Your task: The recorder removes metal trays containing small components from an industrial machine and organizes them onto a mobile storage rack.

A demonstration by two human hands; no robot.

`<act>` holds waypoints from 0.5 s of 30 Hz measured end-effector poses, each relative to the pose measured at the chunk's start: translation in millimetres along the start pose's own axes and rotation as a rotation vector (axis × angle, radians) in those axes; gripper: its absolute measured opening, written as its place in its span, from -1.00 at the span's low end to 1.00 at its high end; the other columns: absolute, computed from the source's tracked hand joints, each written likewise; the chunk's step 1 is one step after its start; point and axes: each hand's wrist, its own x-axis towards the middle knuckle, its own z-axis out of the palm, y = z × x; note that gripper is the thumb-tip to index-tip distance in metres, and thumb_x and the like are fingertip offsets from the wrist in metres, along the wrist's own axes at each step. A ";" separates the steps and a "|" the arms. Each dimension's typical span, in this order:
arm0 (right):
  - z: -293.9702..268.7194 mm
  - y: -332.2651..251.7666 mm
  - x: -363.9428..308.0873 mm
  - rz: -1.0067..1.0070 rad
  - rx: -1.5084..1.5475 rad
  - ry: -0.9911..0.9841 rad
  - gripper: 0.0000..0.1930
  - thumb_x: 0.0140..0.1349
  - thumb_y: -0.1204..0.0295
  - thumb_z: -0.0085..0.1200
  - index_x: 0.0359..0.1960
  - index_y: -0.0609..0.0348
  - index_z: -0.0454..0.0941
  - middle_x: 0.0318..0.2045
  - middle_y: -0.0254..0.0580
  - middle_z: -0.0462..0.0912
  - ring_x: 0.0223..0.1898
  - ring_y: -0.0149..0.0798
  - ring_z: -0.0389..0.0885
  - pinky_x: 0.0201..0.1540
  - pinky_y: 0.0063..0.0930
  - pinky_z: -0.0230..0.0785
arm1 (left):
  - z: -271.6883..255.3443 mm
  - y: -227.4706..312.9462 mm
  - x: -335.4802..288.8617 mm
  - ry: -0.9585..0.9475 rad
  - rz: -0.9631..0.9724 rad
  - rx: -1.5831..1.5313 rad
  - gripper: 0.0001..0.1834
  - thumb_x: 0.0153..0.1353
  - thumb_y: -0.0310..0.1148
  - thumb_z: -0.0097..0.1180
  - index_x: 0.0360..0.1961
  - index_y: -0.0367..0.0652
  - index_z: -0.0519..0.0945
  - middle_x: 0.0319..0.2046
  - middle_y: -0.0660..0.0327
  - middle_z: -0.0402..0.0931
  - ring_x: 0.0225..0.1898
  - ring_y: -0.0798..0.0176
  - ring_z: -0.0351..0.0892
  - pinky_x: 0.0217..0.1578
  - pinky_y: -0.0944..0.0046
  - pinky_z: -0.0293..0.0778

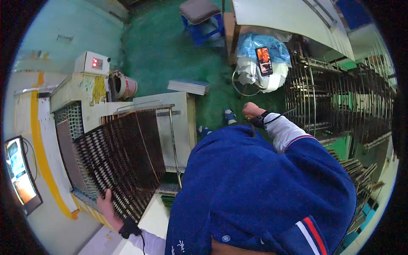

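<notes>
The left hand (109, 209) touches one dark, ribbed, rectangular rack (121, 155) at its left edge, grip unclear; the right hand (252, 110) is clenched.

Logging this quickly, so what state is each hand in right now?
Left hand: at the edge of the dark rack; grip cannot be told.
Right hand: looks closed, nothing visible in it.

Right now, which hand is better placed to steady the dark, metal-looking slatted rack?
Probably the left hand: its fingers are at the edge of the rack, while the right hand hangs well away, above the green floor.
</notes>
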 end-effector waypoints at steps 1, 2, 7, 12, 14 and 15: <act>1.7 4.9 10.5 -0.251 -0.277 0.054 -0.85 -0.18 0.38 -0.04 -0.75 0.17 0.45 -0.76 -0.19 0.45 -0.69 -0.16 0.45 -0.65 -0.34 0.31 | -13.4 10.3 -14.8 0.050 0.034 -0.090 -0.61 0.03 -0.41 0.08 -0.11 -0.38 0.37 -0.23 0.14 0.45 -0.26 0.29 0.42 -0.17 0.31 0.31; 4.6 25.5 32.0 -0.517 -0.544 0.114 -0.85 -0.24 0.37 0.01 -0.79 0.16 0.47 -0.73 -0.13 0.47 -0.64 -0.10 0.47 -0.61 -0.30 0.32 | -30.0 13.6 -23.1 0.135 0.010 -0.125 -0.54 0.04 -0.38 0.09 -0.05 -0.36 0.31 -0.18 0.16 0.43 -0.24 0.28 0.43 -0.14 0.29 0.32; 10.9 48.4 94.8 -0.442 -0.187 -0.336 -0.75 -0.06 0.21 -0.16 -0.68 0.10 0.39 -0.77 -0.23 0.30 -0.78 -0.16 0.27 -0.73 -0.28 0.12 | -48.9 4.7 -62.0 0.344 0.129 -0.463 -0.55 0.07 -0.27 0.09 -0.06 -0.30 0.35 -0.17 0.16 0.42 -0.20 0.27 0.42 -0.17 0.30 0.34; 8.1 52.0 123.5 -0.066 0.242 -0.486 -0.79 0.04 0.30 -0.10 -0.60 0.16 0.43 -0.72 -0.16 0.46 -0.71 -0.19 0.48 -0.76 -0.25 0.24 | -13.5 -42.8 -31.5 0.428 -0.023 -1.377 -0.57 0.07 -0.18 0.08 -0.05 -0.13 0.42 -0.15 0.26 0.46 -0.15 0.28 0.39 -0.08 0.25 0.25; 5.0 59.5 137.1 0.203 0.666 -0.621 -0.79 0.07 0.33 -0.10 -0.61 0.17 0.40 -0.74 -0.15 0.45 -0.74 -0.20 0.48 -0.78 -0.31 0.26 | 5.8 -51.9 -20.5 0.348 0.103 -1.475 -0.64 0.14 -0.21 -0.02 -0.05 -0.09 0.42 -0.13 0.26 0.44 -0.10 0.25 0.37 -0.06 0.19 0.26; 6.5 60.6 131.6 0.287 0.861 -0.718 -0.79 0.08 0.33 -0.09 -0.61 0.18 0.40 -0.75 -0.15 0.45 -0.74 -0.21 0.48 -0.78 -0.33 0.28 | 11.1 -64.0 -23.4 0.441 0.101 -1.458 -0.67 0.16 -0.22 -0.06 -0.06 -0.09 0.42 -0.13 0.24 0.44 -0.10 0.23 0.38 -0.05 0.15 0.27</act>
